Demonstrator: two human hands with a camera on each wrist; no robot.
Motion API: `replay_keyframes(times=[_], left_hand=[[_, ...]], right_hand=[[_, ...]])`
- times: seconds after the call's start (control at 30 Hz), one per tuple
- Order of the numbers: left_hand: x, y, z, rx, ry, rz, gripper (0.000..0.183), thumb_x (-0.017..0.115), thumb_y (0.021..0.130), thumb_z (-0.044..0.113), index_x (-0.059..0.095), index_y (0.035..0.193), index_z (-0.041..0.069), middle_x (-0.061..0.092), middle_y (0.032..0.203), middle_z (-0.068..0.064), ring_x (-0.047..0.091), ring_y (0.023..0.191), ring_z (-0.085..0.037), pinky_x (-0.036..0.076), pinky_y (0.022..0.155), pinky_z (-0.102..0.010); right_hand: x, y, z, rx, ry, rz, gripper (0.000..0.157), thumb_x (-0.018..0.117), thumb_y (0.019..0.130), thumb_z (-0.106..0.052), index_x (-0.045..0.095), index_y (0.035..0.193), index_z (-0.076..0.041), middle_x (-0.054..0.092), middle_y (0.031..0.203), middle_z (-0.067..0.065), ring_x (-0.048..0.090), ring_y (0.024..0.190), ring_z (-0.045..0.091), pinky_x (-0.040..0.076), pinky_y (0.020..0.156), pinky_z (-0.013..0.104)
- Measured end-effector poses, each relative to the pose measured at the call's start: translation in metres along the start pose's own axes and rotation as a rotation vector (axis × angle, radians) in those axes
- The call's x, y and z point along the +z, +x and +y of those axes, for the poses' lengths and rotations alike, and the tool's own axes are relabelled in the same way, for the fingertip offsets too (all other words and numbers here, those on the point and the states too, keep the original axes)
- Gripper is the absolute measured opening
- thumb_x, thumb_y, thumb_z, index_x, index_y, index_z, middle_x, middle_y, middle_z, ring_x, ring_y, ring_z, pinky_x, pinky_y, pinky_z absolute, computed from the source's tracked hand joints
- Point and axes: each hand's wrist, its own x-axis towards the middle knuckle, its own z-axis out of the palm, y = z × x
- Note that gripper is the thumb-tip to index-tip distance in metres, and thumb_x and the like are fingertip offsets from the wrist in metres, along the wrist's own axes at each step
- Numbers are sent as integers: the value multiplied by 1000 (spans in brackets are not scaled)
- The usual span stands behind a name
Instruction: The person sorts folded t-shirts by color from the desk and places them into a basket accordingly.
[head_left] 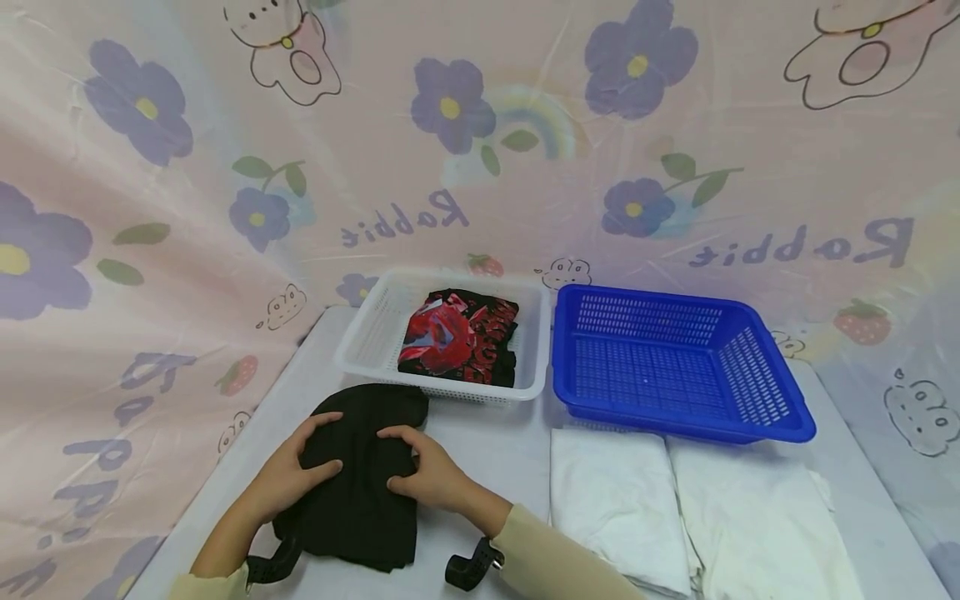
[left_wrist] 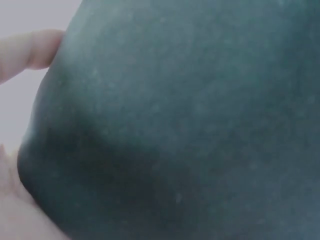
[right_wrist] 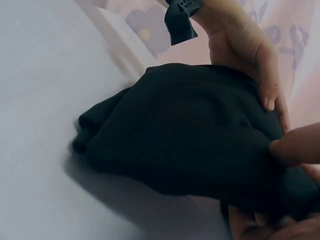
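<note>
A folded black garment (head_left: 358,512), its exact kind unclear, is at the left front of the table, its far end against the white basket. My left hand (head_left: 288,475) grips its left side, thumb on top. From the right, my right hand (head_left: 437,473) pinches the other side between thumb and fingers. In the right wrist view the black cloth (right_wrist: 175,135) bulges up between both hands, its loose layers showing at the near end; the right fingers go under its edge. Black cloth (left_wrist: 175,100) fills most of the left wrist view, hiding part of the left hand.
Behind the garment stands a white basket (head_left: 536,367) holding a folded black-and-red printed garment (head_left: 457,337). A blue basket (head_left: 675,421) is right of it. Two folded white cloths (head_left: 615,508) lie at the right front. A patterned curtain (head_left: 510,225) borders the table.
</note>
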Motion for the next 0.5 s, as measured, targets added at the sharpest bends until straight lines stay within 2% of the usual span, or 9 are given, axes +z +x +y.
replay_keyframes(times=[0.17,0.33,0.4,0.5], left_hand=[[-2,-10,12,33,18,40,68,70,88,23,35,146,23,34,150,-19,45,127,-39,46,90,-47],[-5,-21,26,61,51,72,69,71,88,23,35,147,25,38,148,-19,51,122,-36,49,85,-42],[-7,-26,31,82,58,83,69,71,88,22,35,147,25,40,146,-18,55,118,-27,51,83,-36],[-10,-31,38,140,57,100,69,70,88,18,35,147,25,43,144,-16,56,110,-7,52,79,-28]], right_hand=[[-3,-7,-11,-26,6,-22,60,67,84,-1,50,134,-27,52,134,3,63,100,7,52,76,19],[-8,-14,-25,-47,2,-52,61,66,84,-1,48,136,-26,54,131,7,67,83,4,54,70,19],[-10,-18,-31,-78,-10,-58,61,66,84,-1,47,137,-25,55,130,8,67,85,3,54,70,20],[-14,-22,-42,-120,-35,-59,62,66,84,0,47,138,-25,55,130,7,64,93,4,54,74,21]])
